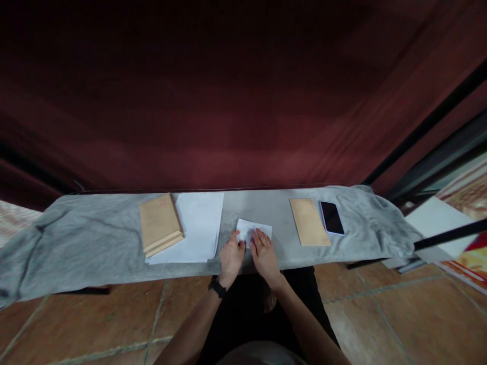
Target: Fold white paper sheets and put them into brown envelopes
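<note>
A small white folded sheet of paper [246, 224] lies in front of me on the grey cloth, near the front edge of the bench. At its left end is my left hand [231, 256], thumb and forefinger closed on the paper's edge; a dark watch circles that wrist. My right hand [265, 256] rests on the right part of the sheet, fingers stretched out and pressing it flat. The hands cover the paper's lower edge.
Left of my hands are larger white sheets [201, 223], overlapped by a stack of brown envelopes [160, 223]. To the right, a single brown envelope [309, 223] lies beside a phone [332, 218]. A grey cloth [95, 238] covers the narrow bench; a dark red panel [243, 126] rises behind it.
</note>
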`<action>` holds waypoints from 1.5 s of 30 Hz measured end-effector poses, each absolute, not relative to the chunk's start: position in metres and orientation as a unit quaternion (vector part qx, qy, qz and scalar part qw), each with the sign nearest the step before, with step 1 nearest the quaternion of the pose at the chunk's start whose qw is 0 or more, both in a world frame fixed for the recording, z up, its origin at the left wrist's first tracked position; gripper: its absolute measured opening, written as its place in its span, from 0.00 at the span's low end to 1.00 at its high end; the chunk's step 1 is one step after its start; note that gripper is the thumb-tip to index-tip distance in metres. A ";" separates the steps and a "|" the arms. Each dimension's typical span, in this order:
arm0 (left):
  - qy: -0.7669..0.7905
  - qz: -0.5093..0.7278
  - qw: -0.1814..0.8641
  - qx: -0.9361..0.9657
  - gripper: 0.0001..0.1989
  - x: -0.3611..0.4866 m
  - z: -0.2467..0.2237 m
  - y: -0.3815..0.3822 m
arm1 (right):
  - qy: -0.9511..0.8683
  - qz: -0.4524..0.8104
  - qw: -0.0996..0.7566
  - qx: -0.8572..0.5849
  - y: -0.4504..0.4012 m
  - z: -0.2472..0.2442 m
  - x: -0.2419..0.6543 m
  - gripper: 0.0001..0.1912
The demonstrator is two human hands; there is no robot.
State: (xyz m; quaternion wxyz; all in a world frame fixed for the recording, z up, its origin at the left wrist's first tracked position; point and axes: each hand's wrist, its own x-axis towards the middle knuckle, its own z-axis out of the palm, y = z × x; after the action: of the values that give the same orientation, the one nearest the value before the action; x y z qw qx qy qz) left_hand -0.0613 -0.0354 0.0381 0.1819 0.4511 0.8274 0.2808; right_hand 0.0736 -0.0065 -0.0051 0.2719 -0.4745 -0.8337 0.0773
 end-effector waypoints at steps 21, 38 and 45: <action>0.628 0.153 0.108 0.755 0.30 -0.023 0.005 -0.004 | -0.850 -0.001 0.210 -0.483 -0.038 -0.027 0.089 0.32; 0.656 0.143 0.046 0.739 0.33 -0.050 0.003 -0.011 | -0.852 0.005 0.210 -0.480 -0.048 -0.018 0.127 0.28; 0.656 0.141 0.042 0.740 0.32 -0.047 0.005 -0.012 | -0.822 0.067 0.254 -0.505 -0.026 -0.006 0.136 0.25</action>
State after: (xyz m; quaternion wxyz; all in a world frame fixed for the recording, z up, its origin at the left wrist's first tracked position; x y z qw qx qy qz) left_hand -0.0473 -0.0116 0.0049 0.0422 0.7401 0.6563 0.1405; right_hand 0.1360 -0.0258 -0.0061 0.2544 -0.5053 -0.8219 0.0674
